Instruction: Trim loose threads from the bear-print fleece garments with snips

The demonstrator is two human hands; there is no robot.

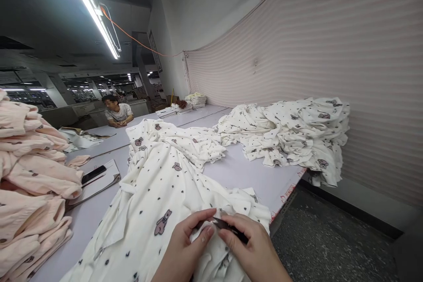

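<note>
A white garment [158, 189] printed with brown bears and small dark marks lies spread over the near part of the table. My left hand [190, 240] pinches a fold of its fabric between thumb and fingers. Close beside it, my right hand [246, 240] is closed around dark thread snips [228, 225], whose tip meets the pinched cloth. Fingers partly hide the snips, so I cannot tell whether the blades are apart.
White printed garments [291, 128] are heaped at the table's right edge. Pink garments [29, 176] pile up on the left, near a phone [94, 174] on a paper stack [105, 185]. A person [118, 112] leans on the far side of the table [231, 167]. Folded cloth [195, 99] sits farther back.
</note>
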